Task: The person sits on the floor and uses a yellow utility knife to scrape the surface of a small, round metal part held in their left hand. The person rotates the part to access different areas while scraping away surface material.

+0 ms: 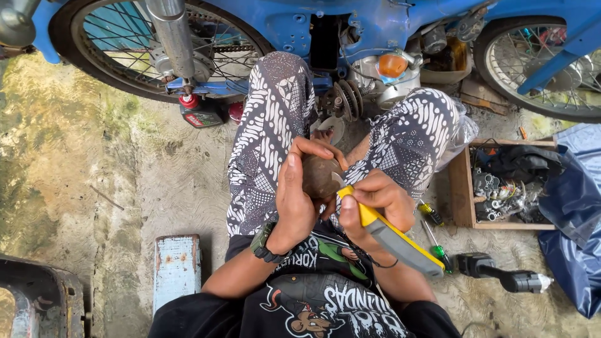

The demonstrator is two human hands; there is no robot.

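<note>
Brown round part (320, 177) gripped in left hand (294, 194), right hand (375, 203) closed around yellow-grey tool (391, 236) touching it.

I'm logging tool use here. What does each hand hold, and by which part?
The left hand cups a round brown part around its side. The right hand grips a yellow-and-grey utility knife near its front end.

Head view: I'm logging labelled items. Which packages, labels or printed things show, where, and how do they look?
Oil bottle: under the rear wheel; squat, dark, red cap, red-and-green label.
Shirt print: bottom centre; black shirt, white lettering, cartoon figure.
No screens or signs.
</note>
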